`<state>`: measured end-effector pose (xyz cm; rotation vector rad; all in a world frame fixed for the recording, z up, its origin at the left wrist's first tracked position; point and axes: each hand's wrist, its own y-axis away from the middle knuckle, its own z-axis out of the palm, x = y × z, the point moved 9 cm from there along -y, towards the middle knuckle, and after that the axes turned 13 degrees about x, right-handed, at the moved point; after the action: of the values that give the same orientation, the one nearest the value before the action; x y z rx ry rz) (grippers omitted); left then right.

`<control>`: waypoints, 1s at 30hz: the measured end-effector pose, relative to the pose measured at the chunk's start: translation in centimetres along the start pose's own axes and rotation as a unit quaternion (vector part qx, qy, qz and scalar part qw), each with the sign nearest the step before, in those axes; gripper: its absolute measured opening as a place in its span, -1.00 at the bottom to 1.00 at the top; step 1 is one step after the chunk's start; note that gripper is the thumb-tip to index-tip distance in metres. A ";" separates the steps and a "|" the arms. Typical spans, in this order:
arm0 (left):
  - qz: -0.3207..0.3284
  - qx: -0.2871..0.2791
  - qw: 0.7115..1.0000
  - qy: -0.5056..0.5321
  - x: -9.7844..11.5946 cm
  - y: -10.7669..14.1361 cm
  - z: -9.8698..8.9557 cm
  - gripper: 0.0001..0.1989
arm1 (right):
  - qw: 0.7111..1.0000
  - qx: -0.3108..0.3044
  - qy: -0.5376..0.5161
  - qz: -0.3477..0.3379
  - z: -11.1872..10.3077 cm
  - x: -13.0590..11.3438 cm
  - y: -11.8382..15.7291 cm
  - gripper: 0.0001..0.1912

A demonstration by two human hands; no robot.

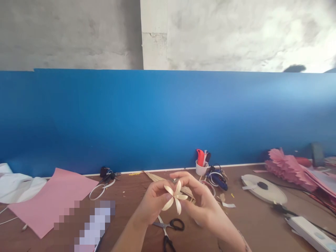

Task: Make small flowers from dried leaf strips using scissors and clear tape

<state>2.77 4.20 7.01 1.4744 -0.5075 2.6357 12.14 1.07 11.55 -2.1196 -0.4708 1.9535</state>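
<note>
A cream-coloured flower shape point(175, 198) with several narrow petals is held up above the table at the lower centre. My left hand point(154, 199) pinches it from the left, the thumb at its middle. From the right, my right hand point(201, 201) has its thumb and fingers curled around the petals. Just below the hands, scissors with black handles point(168, 229) lie on the brown table, partly apart. Behind the hands are pale dried strips point(154, 176), mostly hidden by the fingers.
Pink paper point(54, 203) lies left. At the back stands a white cup point(201, 168) with a red tool and pens, beside blue cable point(220, 180). Right are an oval white object point(264, 190), pink pleated paper point(291, 171) and a power strip point(309, 232).
</note>
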 end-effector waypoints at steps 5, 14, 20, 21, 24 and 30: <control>0.059 0.021 0.998 -0.007 0.6 -0.3 -1.0 -0.69 | 0.999 -0.016 -0.007 0.044 0.5 0.7 0.3 -0.70; 0.077 0.012 0.997 0.004 1.0 -0.1 -0.6 -0.70 | 0.992 -0.030 -0.062 0.101 2.3 1.1 1.1 -0.64; 0.076 0.030 0.997 -0.003 1.1 0.0 -0.6 -0.68 | 0.996 -0.017 -0.032 0.079 1.7 0.8 0.9 -0.64; 0.076 0.033 0.997 -0.004 1.2 0.1 -0.6 -0.67 | 0.996 -0.016 -0.027 0.077 1.6 0.8 1.0 -0.64; 0.059 0.046 0.997 0.016 1.0 0.1 -0.4 -0.65 | 0.994 -0.023 -0.043 0.096 1.8 1.1 1.0 -0.64; 0.028 0.057 0.997 0.043 0.2 -0.3 -0.5 -0.68 | 0.993 -0.024 -0.036 0.110 1.3 1.9 0.5 -0.66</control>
<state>2.36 4.61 7.00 1.3884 -0.4037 2.8000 10.98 1.27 9.51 -2.2199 -0.3117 2.1634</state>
